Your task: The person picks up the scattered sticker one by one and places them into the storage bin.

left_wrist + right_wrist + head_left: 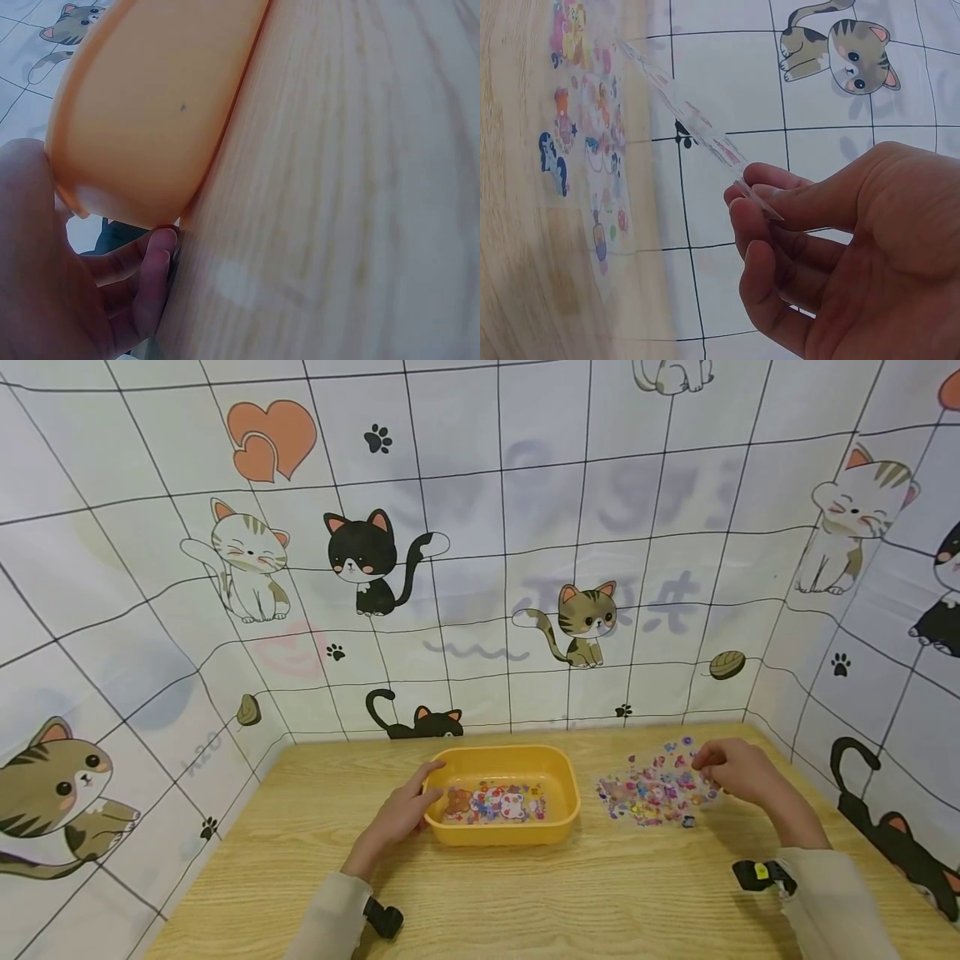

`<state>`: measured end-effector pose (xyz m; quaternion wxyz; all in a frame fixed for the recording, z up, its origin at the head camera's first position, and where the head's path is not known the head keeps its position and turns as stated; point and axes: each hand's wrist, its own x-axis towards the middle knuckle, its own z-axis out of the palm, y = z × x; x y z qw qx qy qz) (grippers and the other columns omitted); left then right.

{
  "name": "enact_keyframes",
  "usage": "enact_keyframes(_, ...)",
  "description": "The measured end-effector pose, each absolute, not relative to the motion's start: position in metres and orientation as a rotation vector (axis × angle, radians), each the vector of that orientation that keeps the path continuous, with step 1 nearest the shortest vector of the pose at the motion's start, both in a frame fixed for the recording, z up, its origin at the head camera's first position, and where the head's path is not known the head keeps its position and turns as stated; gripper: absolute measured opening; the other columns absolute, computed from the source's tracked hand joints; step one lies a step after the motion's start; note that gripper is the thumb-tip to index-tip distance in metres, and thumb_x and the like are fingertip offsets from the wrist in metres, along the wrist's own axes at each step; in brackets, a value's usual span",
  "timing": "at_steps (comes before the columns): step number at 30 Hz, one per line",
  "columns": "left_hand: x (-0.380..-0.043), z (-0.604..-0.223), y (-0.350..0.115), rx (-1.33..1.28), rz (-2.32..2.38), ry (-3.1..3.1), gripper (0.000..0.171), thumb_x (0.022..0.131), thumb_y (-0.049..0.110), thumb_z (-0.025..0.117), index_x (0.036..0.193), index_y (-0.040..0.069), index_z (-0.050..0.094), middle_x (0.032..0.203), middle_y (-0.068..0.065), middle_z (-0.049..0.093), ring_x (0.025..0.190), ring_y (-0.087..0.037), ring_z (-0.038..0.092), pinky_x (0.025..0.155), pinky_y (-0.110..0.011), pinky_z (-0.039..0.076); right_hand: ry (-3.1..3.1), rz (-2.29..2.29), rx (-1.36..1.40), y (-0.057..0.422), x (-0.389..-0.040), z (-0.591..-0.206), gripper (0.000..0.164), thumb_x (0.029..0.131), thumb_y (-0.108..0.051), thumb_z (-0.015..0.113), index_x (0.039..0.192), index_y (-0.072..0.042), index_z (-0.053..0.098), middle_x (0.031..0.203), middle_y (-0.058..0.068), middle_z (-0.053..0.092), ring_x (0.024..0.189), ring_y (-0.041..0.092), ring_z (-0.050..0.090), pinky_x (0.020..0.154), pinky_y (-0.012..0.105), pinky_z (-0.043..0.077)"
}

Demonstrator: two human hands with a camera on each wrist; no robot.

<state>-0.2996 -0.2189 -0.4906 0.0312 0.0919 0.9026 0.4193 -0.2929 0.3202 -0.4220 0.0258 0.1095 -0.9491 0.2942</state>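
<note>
A yellow plastic basin (502, 835) stands on the wooden table, with a clear sheet of bear stickers (495, 803) lying inside. My left hand (401, 814) holds the basin's left end, fingertips at its rim; in the left wrist view the other fingers curl against the lower side. Off to the right, my right hand (742, 770) pinches a transparent sticker sheet (697, 124) by one edge between thumb and fingers. That sheet slants up, seen nearly edge-on in the right wrist view. Beneath and left of this hand lie more clear sticker sheets (652, 789) with small colourful pictures.
A white cloth wall (465, 552) printed with cats and grid lines surrounds the table (510, 902) at the back and both sides. Black wrist cameras (384, 918) sit on both sleeves.
</note>
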Motion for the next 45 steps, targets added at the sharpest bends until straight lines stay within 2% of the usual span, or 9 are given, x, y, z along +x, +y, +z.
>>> enact_keyframes(5,-0.299,-0.49,-0.218,0.291,1.307,2.771,0.049,0.107,0.035,0.049,0.155,0.036,0.041,0.082,-0.008,0.058,0.049,-0.017,0.051,0.049,-0.029,0.046,-2.932,0.913,0.352,0.317,-0.29,-0.418,0.015,0.099,-0.002,0.056,0.106,0.004,0.068,0.09,0.013,0.07,0.072,0.022,0.061,0.057,0.03,0.048)
enact_keyframes(12,-0.299,-0.49,-0.217,0.289,1.32,2.765,0.05,0.106,0.035,0.05,0.155,0.035,0.041,0.081,-0.009,0.058,0.048,-0.017,0.05,0.049,-0.029,0.045,-2.891,0.892,0.392,0.31,-0.284,-0.408,0.015,0.098,-0.001,0.056,0.104,0.003,0.069,0.091,0.015,0.07,0.069,0.017,0.058,0.056,0.028,0.048)
enact_keyframes(22,-0.298,-0.49,-0.217,0.296,1.327,2.754,0.05,0.107,0.034,0.05,0.155,0.035,0.041,0.082,-0.01,0.057,0.049,-0.018,0.051,0.049,-0.029,0.045,-2.882,0.866,0.407,0.303,-0.281,-0.401,0.015,0.098,0.0,0.055,0.104,0.001,0.069,0.091,0.01,0.069,0.069,0.015,0.057,0.057,0.028,0.047)
enact_keyframes(34,-0.299,-0.489,-0.215,0.318,1.318,2.765,0.05,0.107,0.034,0.05,0.156,0.035,0.041,0.084,-0.011,0.059,0.049,-0.017,0.051,0.05,-0.03,0.046,-2.866,0.86,0.416,0.301,-0.278,-0.396,0.016,0.098,0.001,0.056,0.105,0.003,0.069,0.093,0.012,0.07,0.07,0.017,0.061,0.056,0.028,0.048)
enact_keyframes(45,-0.298,-0.489,-0.217,0.286,1.322,2.774,0.049,0.107,0.034,0.049,0.155,0.036,0.041,0.078,-0.007,0.058,0.047,-0.017,0.05,0.049,-0.028,0.044,-2.845,0.877,0.431,0.299,-0.28,-0.394,0.016,0.099,0.0,0.056,0.106,0.003,0.069,0.094,0.013,0.07,0.069,0.015,0.061,0.056,0.027,0.049)
